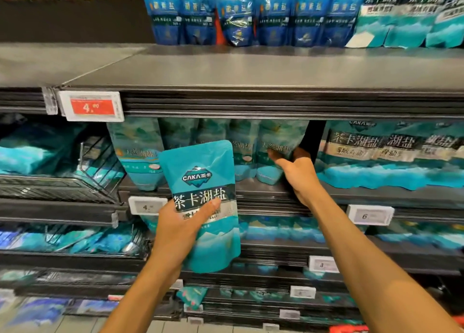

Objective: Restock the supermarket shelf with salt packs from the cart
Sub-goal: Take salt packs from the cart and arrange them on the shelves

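Note:
My left hand grips a teal salt pack upright in front of the shelf, thumb across its label. My right hand reaches into the middle shelf and grips the right edge of the rightmost pack in a row of standing teal packs. To the right of that pack there is a dark gap, then more teal packs. The cart is out of view.
Blue salt packs and teal ones stand at the back of the upper shelf. A wire basket with teal packs sits at the left. Price tags hang on the shelf edges. Lower shelves hold more packs.

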### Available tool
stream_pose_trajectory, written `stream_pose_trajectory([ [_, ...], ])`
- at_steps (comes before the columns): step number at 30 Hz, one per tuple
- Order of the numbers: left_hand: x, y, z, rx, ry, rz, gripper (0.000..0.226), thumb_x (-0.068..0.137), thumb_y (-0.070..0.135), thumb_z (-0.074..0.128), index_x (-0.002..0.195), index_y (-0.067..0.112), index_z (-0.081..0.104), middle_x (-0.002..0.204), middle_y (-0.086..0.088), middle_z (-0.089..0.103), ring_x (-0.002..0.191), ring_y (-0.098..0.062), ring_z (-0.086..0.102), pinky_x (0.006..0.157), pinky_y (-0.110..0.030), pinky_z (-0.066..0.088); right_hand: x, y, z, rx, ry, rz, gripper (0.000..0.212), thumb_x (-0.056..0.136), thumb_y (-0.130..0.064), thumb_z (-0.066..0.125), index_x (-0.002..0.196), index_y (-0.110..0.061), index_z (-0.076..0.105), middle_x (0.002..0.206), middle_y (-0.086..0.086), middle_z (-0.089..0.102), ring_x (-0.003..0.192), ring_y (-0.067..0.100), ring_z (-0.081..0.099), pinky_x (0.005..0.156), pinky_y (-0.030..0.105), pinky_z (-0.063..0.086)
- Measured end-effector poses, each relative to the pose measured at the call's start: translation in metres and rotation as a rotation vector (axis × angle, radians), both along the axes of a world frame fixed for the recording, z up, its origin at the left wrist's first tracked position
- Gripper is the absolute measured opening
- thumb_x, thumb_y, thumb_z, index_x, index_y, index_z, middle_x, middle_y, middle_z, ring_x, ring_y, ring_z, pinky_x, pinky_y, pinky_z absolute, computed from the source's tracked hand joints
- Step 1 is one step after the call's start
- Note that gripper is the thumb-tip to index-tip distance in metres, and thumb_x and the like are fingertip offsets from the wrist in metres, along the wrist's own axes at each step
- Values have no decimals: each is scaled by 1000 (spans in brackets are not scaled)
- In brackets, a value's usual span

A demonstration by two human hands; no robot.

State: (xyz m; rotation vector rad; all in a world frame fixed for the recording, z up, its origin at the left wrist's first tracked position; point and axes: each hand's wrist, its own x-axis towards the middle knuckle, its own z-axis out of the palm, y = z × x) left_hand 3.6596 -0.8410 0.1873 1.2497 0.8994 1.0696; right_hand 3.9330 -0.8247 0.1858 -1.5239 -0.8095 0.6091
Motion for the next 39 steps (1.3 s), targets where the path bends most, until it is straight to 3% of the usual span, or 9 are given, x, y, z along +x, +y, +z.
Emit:
stream_pose_trajectory([
  [6,11,0,1,-12,-7,-39,43,58,46,84,96,29,75,95,0,78,86,-19,75,65,-27,59,2,-10,-1,-42,-111,12,19,85,-23,75,78,-20,58,56,-19,62,50,-9,55,45,5,38],
  [9,16,-2,4,-13,-7,-59,43,59,44,85,98,29,75,96,0,78,88,-19,75,67,-28,59,-2,-19,2,-34,-168,50,25,83,-35,77,86,-15,62,71,-18,71,68,-2,65,61,16,52],
  [13,19,-5,8,-23,-8,-89,43,59,45,84,98,32,73,98,1,77,89,-19,75,69,-30,60,-4,-27,2,-66,-225,88,50,83,-44,74,114,-8,60,112,24,66,101,38,63,92,53,52],
  [18,22,-9,12,-28,-12,-109,41,57,46,84,94,35,73,97,1,77,89,-19,75,68,-29,60,-4,-27,2,-122,-237,45,56,83,-42,74,125,-9,55,122,7,63,111,23,60,99,47,50],
  [22,23,-12,14,-34,-23,-121,39,57,43,84,94,33,73,98,0,77,89,-19,75,67,-28,60,-8,-39,3,-177,-309,2,43,84,-41,74,99,-8,50,102,9,60,96,25,61,77,36,53],
  [26,24,-14,17,-20,-36,-145,35,62,38,84,94,31,73,98,-1,77,90,-20,75,67,-28,59,-32,-85,3,95,-435,-97,46,88,-31,71,126,-16,49,121,-2,60,114,12,59,97,29,48],
  [29,29,-18,24,-5,-61,-177,36,59,36,85,94,30,74,98,-2,77,89,-20,75,68,-27,59,-61,-125,2,267,-313,95,41,88,-40,69,123,-24,54,109,-6,67,103,16,67,90,28,54],
  [33,42,-28,38,34,-75,-226,35,62,25,86,94,19,75,95,-4,78,87,-23,75,67,-29,59,-92,-145,10,97,50,491,50,78,-40,81,121,-31,58,120,2,68,108,23,69,91,39,57],
  [39,59,-43,72,112,-136,-308,33,67,12,86,97,13,72,92,-4,78,82,-23,76,63,-28,59,-107,-154,31,174,-43,244,46,65,-25,91,103,-33,67,107,-2,75,99,16,73,80,28,59],
])
